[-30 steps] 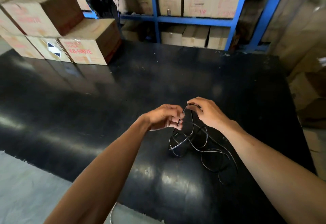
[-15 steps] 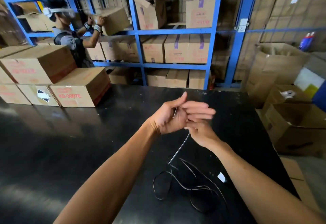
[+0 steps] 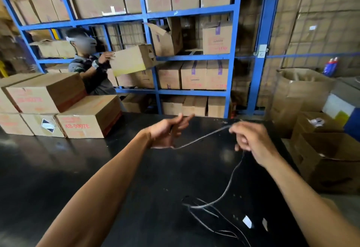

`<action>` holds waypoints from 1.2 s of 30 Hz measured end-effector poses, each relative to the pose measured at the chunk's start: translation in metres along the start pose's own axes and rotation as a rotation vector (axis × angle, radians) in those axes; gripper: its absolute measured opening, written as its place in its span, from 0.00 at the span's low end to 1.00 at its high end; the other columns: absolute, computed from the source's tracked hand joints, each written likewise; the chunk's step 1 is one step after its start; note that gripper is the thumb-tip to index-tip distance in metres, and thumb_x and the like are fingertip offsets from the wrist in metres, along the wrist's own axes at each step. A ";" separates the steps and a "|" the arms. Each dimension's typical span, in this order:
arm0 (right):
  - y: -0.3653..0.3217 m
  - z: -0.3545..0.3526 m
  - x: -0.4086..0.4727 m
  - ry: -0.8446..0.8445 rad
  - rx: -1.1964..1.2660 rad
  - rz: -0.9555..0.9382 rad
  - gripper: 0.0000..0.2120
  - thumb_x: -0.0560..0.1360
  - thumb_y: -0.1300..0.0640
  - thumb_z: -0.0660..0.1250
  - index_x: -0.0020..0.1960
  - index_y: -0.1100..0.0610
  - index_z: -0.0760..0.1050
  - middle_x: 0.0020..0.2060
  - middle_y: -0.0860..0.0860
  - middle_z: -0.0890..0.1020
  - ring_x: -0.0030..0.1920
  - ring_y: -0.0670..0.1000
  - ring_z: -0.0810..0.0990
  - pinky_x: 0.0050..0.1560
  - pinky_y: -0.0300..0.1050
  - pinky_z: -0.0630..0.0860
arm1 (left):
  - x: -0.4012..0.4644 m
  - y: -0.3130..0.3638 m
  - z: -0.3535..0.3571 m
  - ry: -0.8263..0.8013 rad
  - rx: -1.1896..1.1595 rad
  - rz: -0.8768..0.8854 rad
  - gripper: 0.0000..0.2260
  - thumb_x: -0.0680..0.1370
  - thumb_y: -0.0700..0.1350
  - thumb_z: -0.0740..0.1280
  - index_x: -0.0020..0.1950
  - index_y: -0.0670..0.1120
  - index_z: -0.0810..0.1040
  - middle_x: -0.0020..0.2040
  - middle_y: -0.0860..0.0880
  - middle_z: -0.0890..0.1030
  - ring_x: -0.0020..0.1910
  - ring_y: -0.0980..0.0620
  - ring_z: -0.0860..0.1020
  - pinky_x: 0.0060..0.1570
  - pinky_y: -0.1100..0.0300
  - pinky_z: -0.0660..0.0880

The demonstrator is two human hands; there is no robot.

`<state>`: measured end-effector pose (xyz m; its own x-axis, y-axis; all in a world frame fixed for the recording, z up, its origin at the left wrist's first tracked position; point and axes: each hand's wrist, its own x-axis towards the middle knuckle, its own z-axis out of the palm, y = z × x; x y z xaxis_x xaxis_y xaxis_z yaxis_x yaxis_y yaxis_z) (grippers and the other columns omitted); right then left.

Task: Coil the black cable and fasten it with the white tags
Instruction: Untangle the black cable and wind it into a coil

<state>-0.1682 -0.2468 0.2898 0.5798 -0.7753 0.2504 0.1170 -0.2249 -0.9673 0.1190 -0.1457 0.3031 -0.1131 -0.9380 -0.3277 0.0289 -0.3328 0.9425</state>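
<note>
1. Head view: your left hand (image 3: 167, 132) is raised over the worktop (image 3: 78, 168), palm turned inward, forefinger stretched forward; its fingers pinch one end of the cable (image 3: 231, 180).
2. Your right hand (image 3: 251, 141) is level with it and well apart, knuckles up, fingers curled shut on the cable.
3. Between the hands the cable runs in a taut, blurred line.
4. Below your right hand it hangs down to loose loops lying on the worktop.
5. Two tags (image 3: 247, 221) lie just right of those loops.
6. Both forearms reach forward from the bottom corners.
</note>
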 end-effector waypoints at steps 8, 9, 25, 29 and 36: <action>-0.036 0.005 0.077 0.193 -0.358 -0.004 0.03 0.77 0.47 0.72 0.49 0.44 0.83 0.41 0.45 0.83 0.34 0.48 0.78 0.28 0.43 0.74 | 0.001 0.014 0.050 -0.480 0.032 0.037 0.25 0.82 0.66 0.50 0.79 0.63 0.60 0.80 0.54 0.63 0.80 0.46 0.53 0.70 0.37 0.47; -0.026 0.008 0.074 0.189 -0.324 0.027 0.04 0.78 0.47 0.71 0.51 0.44 0.83 0.42 0.46 0.82 0.36 0.49 0.78 0.28 0.43 0.73 | -0.002 0.021 0.051 -0.518 -0.023 0.118 0.25 0.82 0.65 0.48 0.80 0.63 0.58 0.81 0.51 0.61 0.80 0.40 0.50 0.69 0.34 0.45; -0.017 0.008 -0.015 -0.117 -0.140 -0.017 0.16 0.72 0.42 0.74 0.40 0.56 0.84 0.22 0.45 0.70 0.21 0.46 0.67 0.24 0.42 0.72 | 0.000 0.008 -0.018 0.078 -0.268 0.199 0.22 0.78 0.67 0.57 0.70 0.66 0.75 0.69 0.54 0.67 0.62 0.55 0.68 0.62 0.44 0.63; -0.076 -0.016 0.028 0.030 -0.075 -0.070 0.12 0.69 0.44 0.75 0.40 0.53 0.86 0.22 0.44 0.70 0.20 0.45 0.66 0.21 0.40 0.71 | 0.000 -0.004 0.010 -0.091 -0.131 -0.040 0.28 0.74 0.66 0.68 0.73 0.62 0.72 0.67 0.59 0.65 0.49 0.59 0.71 0.51 0.61 0.67; -0.071 -0.005 0.075 0.247 -0.455 -0.066 0.06 0.77 0.42 0.71 0.43 0.41 0.82 0.44 0.42 0.84 0.36 0.47 0.81 0.26 0.37 0.76 | -0.006 0.020 0.063 -0.463 -0.056 0.076 0.27 0.80 0.67 0.56 0.78 0.63 0.63 0.78 0.55 0.67 0.76 0.48 0.54 0.67 0.48 0.61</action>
<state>-0.1368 -0.2915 0.3775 0.3689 -0.8548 0.3651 -0.2478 -0.4690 -0.8478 0.0581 -0.1408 0.3279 -0.5392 -0.8221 -0.1826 0.1066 -0.2817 0.9535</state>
